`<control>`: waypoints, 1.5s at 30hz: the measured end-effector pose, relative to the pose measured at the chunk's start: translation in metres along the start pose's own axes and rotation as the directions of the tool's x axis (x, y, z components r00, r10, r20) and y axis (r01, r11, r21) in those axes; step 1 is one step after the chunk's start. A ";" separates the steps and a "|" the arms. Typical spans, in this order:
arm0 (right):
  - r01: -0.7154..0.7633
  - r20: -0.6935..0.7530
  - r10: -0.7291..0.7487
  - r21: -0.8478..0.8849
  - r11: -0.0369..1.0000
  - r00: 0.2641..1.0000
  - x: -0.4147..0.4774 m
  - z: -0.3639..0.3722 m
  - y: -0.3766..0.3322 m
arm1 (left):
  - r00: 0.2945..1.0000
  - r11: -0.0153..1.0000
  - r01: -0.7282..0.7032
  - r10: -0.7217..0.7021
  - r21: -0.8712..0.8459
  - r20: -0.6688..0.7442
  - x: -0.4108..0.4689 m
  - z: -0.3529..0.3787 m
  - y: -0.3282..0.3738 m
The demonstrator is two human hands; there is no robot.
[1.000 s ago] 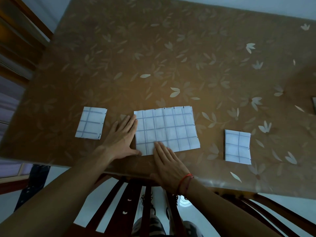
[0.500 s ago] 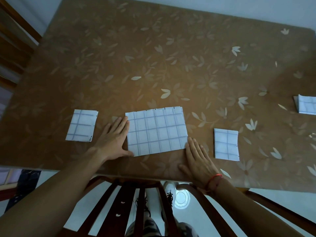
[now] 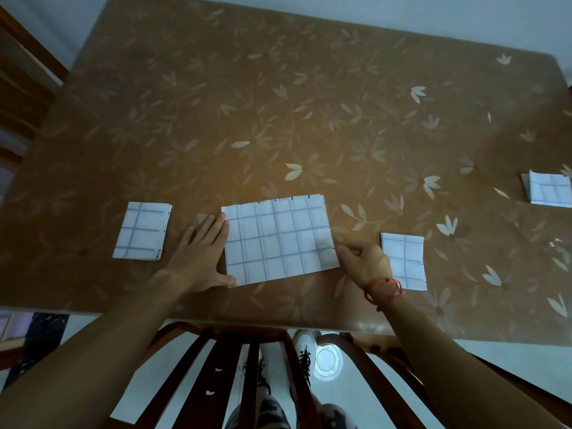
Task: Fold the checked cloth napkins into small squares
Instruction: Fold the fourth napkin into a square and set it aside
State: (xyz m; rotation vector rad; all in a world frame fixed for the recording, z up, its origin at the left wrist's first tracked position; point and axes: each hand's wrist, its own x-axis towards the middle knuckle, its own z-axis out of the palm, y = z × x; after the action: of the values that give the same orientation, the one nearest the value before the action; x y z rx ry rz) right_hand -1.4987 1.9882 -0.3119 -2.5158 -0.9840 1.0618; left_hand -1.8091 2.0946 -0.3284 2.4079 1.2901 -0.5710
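1. Head view: I see the half-folded napkin (image 3: 278,239) flat near the counter (image 3: 278,103) front edge.
2. Left hand (image 3: 201,255) flat, fingers released, against its left edge.
3. Right hand (image 3: 363,261) pinching its right edge.
4. Folded squares: left square (image 3: 141,231), right square (image 3: 404,261), far-right square (image 3: 549,188).

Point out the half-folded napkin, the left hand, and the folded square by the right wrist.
half-folded napkin (image 3: 278,239): head view, centre of its checked top face.
left hand (image 3: 201,258): head view, back of the hand.
folded square (image 3: 408,255): head view, middle of its visible top.
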 end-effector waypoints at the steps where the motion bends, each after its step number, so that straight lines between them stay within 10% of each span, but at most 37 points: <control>1: 0.018 -0.022 -0.017 0.034 0.999 1.000 0.000 -0.005 -0.010 | 1.000 1.000 -0.002 0.002 -0.002 -0.002 0.000 0.000 0.000; 12: -0.118 0.102 0.091 0.302 0.946 0.991 0.009 -0.008 -0.032 | 1.000 1.000 -0.008 0.007 -0.018 -0.021 0.000 0.001 -0.001; 33: -0.066 0.139 0.034 0.233 0.970 0.990 0.040 0.000 -0.048 | 1.000 1.000 0.003 -0.004 -0.021 -0.030 0.002 -0.001 0.001; 45: -0.144 0.022 0.155 0.508 0.849 0.988 0.012 -0.010 -0.022 | 0.957 0.967 -0.132 0.067 -0.218 -0.282 -0.001 -0.011 0.082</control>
State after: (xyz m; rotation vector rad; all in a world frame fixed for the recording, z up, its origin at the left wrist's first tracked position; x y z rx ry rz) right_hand -1.4960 2.0126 -0.3013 -2.1740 -0.4206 1.1554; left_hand -1.7384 2.0567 -0.3094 2.3924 1.2501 -0.0508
